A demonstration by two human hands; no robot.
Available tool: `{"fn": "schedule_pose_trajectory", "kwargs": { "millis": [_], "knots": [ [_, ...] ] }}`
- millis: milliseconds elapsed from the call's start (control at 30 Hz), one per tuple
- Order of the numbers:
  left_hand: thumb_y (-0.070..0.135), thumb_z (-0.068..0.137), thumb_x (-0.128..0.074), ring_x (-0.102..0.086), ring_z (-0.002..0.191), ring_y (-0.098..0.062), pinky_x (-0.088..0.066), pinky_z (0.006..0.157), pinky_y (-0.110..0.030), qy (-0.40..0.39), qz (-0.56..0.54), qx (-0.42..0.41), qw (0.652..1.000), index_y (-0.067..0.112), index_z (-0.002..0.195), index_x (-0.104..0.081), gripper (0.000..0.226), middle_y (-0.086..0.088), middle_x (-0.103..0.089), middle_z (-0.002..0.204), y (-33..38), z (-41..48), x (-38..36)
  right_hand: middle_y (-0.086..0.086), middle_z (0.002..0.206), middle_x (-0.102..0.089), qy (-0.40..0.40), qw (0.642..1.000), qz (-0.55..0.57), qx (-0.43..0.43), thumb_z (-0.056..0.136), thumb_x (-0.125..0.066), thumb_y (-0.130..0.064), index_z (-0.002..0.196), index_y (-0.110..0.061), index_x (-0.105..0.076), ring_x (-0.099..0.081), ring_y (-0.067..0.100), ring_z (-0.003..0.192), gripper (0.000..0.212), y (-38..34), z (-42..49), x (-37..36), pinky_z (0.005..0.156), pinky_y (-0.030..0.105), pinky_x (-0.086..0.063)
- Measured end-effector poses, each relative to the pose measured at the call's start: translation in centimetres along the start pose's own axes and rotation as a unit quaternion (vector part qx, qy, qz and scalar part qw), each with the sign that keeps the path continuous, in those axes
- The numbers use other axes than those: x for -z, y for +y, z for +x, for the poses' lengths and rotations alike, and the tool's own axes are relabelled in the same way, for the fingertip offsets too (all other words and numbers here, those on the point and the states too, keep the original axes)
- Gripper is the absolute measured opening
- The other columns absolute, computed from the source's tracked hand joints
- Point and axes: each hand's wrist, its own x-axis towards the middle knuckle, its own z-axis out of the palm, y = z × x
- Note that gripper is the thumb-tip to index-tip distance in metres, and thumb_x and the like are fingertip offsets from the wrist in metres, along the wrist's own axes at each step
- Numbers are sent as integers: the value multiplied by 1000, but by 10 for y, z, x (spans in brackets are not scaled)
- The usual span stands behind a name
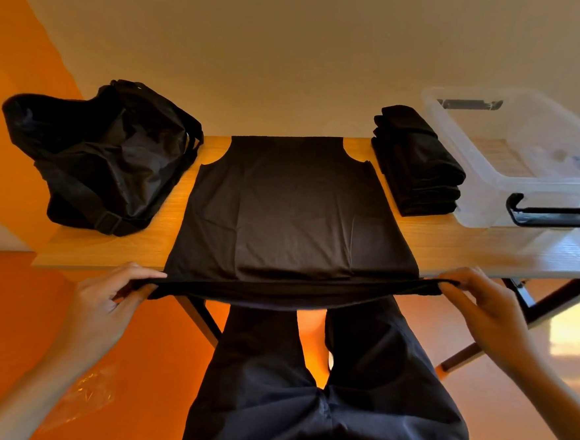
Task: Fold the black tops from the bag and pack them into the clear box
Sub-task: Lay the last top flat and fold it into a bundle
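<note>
A black top [293,206] lies spread flat on the wooden table [451,245], its armhole cutouts toward the far edge of the table and its hem hanging just over the near edge; this top is the landmark for everything else. The left hand [111,296] pinches the near-left corner of the top's hem, fingers closed on the fabric; the right hand [482,302] pinches the near-right corner in the same way, fingers closed on the cloth; the two hands are well apart, and the hem is drawn taut in a line between them, lifted just off the table edge. To the left of the top sits a black bag [101,155], crumpled and open, with a strap running along its near side; it rests on the table just beside the top's left edge. To the right of the top, just beside its far-right corner, stands a stack of folded black tops [419,163]; beyond that stack, further right, is the clear box [525,167], lidless, with a black handle on its near end; whether the box holds any garment I cannot tell. Below the top's hem, the person's dark trousers [321,393] fill the foreground.
</note>
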Motion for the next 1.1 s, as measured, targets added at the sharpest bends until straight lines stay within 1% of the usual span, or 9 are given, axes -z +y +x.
{"fn": "schedule_pose_trajectory", "kwargs": {
  "millis": [100, 200, 333, 433, 533, 633, 700, 833, 1100],
  "knots": [
    [4, 94, -65, -50, 48, -9, -30, 44, -14, 16, -62, 59, 996, 25, 101, -72, 23, 13, -64, 64, 0, 9, 5, -6, 83, -67, 7, 997, 63, -51, 98, -57, -7, 99, -12, -65, -61, 5, 70, 9, 6, 13, -1, 67, 14, -50],
    [2, 93, -60, -42, 43, -19, -32, 44, -30, 12, -97, 78, 992, 28, 102, -75, 31, -2, -55, 52, -7, 10, 10, 10, 82, -65, 20, 990, 119, -75, 96, -56, -16, 103, -11, -66, -63, 17, 72, 13, 0, 19, -2, 70, 18, -52],
    [7, 98, -58, -39, 43, -19, -30, 47, -33, 25, -151, 122, 981, 21, 91, -76, 24, -10, -50, 52, -7, 16, 11, 10, 86, -69, 32, 983, 154, -93, 96, -56, -20, 105, -6, -66, -68, 24, 84, 19, -6, 29, -4, 76, 23, -56],
    [10, 101, -56, -35, 47, -21, -29, 49, -37, 21, -164, 74, 984, 12, 86, -70, 21, -6, -44, 55, -4, 25, 12, 6, 88, -69, 45, 986, 140, -76, 97, -58, -15, 104, -11, -67, -68, 21, 85, 13, -11, 41, -6, 77, 22, -57],
    [18, 95, -58, -34, 49, -26, -28, 49, -36, 72, -167, 91, 979, 25, 81, -71, 20, -8, -44, 54, -3, 41, 12, 1, 87, -72, 69, 992, 92, -51, 96, -64, -14, 102, -12, -69, -71, 15, 84, 8, -16, 61, -4, 78, 22, -58],
    [14, 97, -60, -47, 50, -5, -34, 49, -16, 91, -122, 83, 985, 29, 78, -69, 25, 11, -55, 55, 0, 63, 10, -7, 86, -71, 97, 994, 41, -32, 93, -70, -13, 103, -13, -69, -70, 5, 74, 10, -22, 88, -3, 73, 10, -53],
    [13, 99, -61, -60, 65, -3, -41, 58, -14, 101, -72, 68, 990, 24, 85, -69, 19, 14, -65, 67, 0, 81, 9, -7, 79, -70, 107, 993, 19, -38, 93, -72, -15, 102, -15, -69, -69, 3, 69, 10, -21, 108, -4, 67, 9, -53],
    [18, 101, -61, -61, 74, -17, -44, 64, -35, 92, -3, 65, 994, 11, 90, -70, 16, -10, -66, 73, -12, 117, -1, -6, 78, -70, 93, 993, -41, -58, 95, -70, -25, 102, -17, -71, -69, 8, 69, 10, -6, 154, -11, 64, 23, -58],
    [25, 104, -56, -54, 65, -18, -37, 55, -30, 10, 139, 139, 980, 13, 74, -55, 32, -5, -55, 65, -44, 209, -26, 4, 86, -68, 20, 941, -337, -30, 97, -58, -38, 98, -16, -76, -64, 28, 88, 28, 8, 252, -30, 74, 47, -57]
  ]
}}
